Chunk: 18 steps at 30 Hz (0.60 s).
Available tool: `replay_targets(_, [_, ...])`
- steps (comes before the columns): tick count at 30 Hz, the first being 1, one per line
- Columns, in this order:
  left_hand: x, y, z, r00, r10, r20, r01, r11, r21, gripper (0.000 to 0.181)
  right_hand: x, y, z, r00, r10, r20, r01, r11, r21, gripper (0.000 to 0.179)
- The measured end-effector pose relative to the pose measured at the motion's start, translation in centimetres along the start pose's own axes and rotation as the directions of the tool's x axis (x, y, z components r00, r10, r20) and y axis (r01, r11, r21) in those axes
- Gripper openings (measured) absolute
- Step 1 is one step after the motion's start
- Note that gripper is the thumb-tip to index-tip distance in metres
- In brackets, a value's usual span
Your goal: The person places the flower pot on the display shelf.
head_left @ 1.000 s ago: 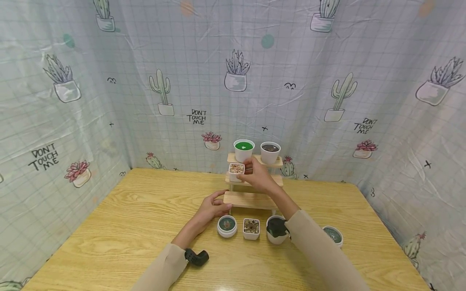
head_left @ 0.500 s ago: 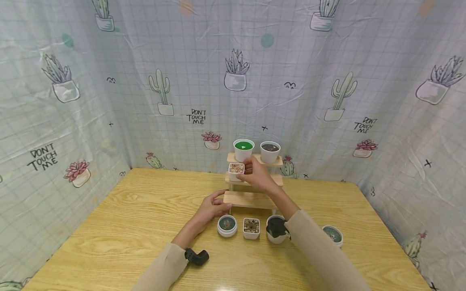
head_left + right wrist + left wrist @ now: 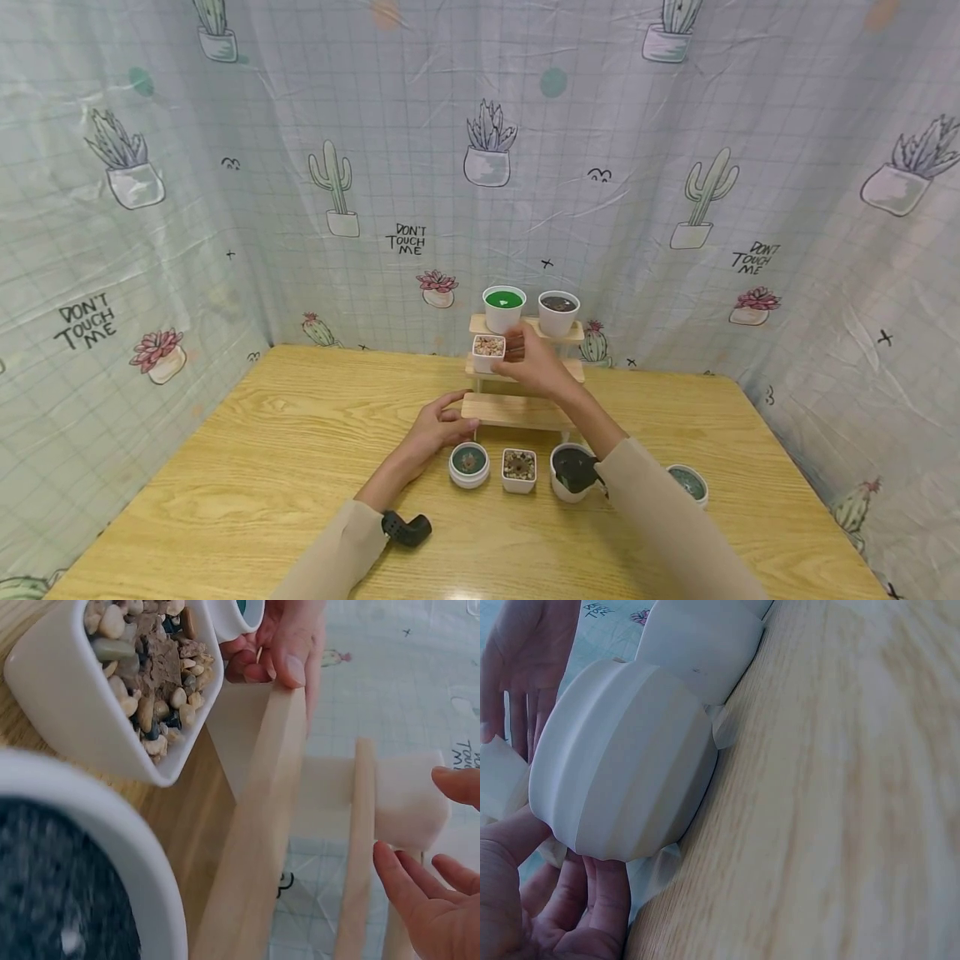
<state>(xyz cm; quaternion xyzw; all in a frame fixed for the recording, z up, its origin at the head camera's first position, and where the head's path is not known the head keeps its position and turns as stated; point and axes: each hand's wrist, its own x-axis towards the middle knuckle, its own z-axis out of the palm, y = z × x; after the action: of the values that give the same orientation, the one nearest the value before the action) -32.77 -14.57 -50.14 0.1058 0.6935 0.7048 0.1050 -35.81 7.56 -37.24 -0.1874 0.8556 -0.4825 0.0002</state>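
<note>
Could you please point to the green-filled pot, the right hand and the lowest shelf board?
Green-filled pot [image 3: 503,317], head view: white front wall.
Right hand [image 3: 536,365], head view: back of the hand.
Lowest shelf board [image 3: 512,408], head view: top surface.

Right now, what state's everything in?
Stand: upright, left hand gripping it
Shelved gravel pot: upright, filled
Right hand: fingers apart
Upper left pot: upright, filled
Upper right pot: upright, filled
Front left pot: upright, filled
Front square pot: upright, filled
Dark-filled front pot: upright
Rightmost pot: upright, filled
</note>
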Motion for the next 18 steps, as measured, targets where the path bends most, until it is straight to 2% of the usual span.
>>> replay_targets(4, [0.0,0.0,0.1,1.0,-0.001,0.002,0.001,1.0,-0.001,0.077,-0.7,-0.1,-0.8,1.0,-0.009,-0.002,0.009,1.0,0.013,0.065])
replay_targets(9, [0.0,0.0,0.1,1.0,0.004,0.003,-0.004,1.0,0.004,0.078,-1.8,-0.1,-2.0,0.999,-0.037,-0.027,0.037,0.999,-0.023,0.066])
replay_targets(18, [-0.1,0.1,0.2,1.0,0.016,0.01,-0.016,1.0,0.002,0.077,-4.4,0.3,-4.3,0.999,-0.044,0.009,0.044,0.999,0.027,0.067])
